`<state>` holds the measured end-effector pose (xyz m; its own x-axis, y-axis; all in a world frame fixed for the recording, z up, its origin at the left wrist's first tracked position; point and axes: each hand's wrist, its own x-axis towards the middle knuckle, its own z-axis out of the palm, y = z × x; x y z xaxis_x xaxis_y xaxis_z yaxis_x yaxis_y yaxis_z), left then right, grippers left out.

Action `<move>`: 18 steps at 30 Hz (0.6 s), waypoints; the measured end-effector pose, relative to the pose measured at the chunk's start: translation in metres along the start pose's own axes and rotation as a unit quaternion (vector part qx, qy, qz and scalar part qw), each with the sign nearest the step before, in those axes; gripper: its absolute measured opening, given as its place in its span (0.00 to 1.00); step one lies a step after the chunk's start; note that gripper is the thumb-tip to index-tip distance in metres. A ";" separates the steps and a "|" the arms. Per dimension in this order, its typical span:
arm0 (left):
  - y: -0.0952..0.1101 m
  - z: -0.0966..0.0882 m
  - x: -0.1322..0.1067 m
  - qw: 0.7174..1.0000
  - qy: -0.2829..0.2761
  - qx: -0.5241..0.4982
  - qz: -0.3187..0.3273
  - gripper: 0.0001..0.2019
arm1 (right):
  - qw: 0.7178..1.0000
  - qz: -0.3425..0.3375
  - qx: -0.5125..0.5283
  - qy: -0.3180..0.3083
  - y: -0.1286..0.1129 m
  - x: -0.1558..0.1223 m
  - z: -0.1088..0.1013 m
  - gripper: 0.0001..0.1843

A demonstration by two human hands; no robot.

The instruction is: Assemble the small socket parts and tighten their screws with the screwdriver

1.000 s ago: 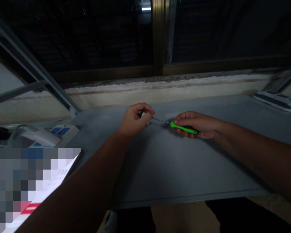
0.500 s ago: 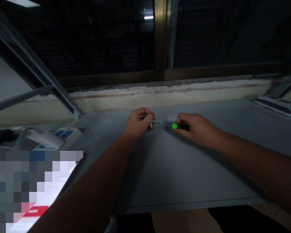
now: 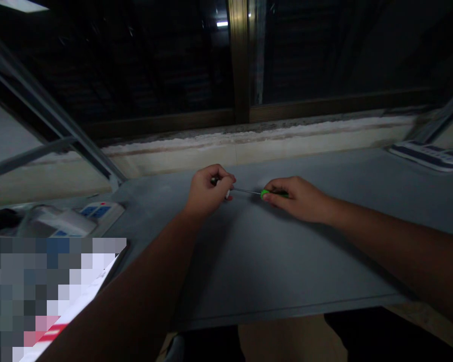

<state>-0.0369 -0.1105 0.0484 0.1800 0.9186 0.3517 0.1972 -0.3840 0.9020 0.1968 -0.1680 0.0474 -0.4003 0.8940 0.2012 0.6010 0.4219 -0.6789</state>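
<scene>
My right hand (image 3: 294, 198) is closed round the handle of a screwdriver (image 3: 265, 194), which is green at the front and dark behind. Its thin metal shaft points left, level above the table, and its tip reaches the fingers of my left hand (image 3: 209, 191). Pinched in that left hand is a small object (image 3: 227, 193), white in part with something dark beside it. My fingers cover most of it, so its kind cannot be made out. Whether the tip sits in it or only touches it is hidden.
Under both hands is a grey table (image 3: 287, 266). At the left lie a white power strip (image 3: 109, 213) with blue sockets and a bright, partly blurred-out screen (image 3: 94, 271). A white and dark blue flat device (image 3: 426, 156) lies at the far right. Metal frame bars (image 3: 86, 146) and a window stand behind.
The view has shifted slightly, moving everything a little left. My right fingers have moved forward on the screwdriver handle, now covering part of the green end. My left hand keeps its pinch.
</scene>
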 end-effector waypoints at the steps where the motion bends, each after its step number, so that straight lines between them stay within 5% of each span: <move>1: 0.000 -0.001 0.000 1.000 -0.003 0.007 0.008 0.09 | 0.996 0.033 0.072 -0.026 0.000 0.001 0.001 0.16; 5: 0.003 -0.003 -0.003 0.998 -0.033 0.036 0.026 0.08 | 0.920 0.188 0.313 -0.142 0.001 0.002 -0.003 0.17; 8: 0.005 -0.003 -0.005 0.997 -0.068 0.022 0.013 0.07 | 0.882 0.238 0.365 -0.182 0.000 0.001 -0.008 0.19; 13: 0.005 -0.001 -0.003 0.997 -0.059 -0.039 -0.022 0.09 | 0.935 0.186 0.273 -0.131 0.001 -0.002 -0.006 0.23; 16: 0.004 0.002 -0.001 0.998 -0.047 -0.025 -0.040 0.08 | 0.995 0.072 0.068 -0.017 -0.002 -0.004 -0.004 0.18; 18: 0.002 0.003 -0.001 0.998 -0.030 -0.020 -0.053 0.09 | 0.993 -0.006 -0.108 0.048 -0.007 -0.006 -0.005 0.12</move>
<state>-0.0333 -0.1123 0.0496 0.2176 0.9464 0.2386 0.1808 -0.2793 0.9430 0.1981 -0.1758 0.0544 -0.3480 0.8942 0.2816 0.7350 0.4467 -0.5101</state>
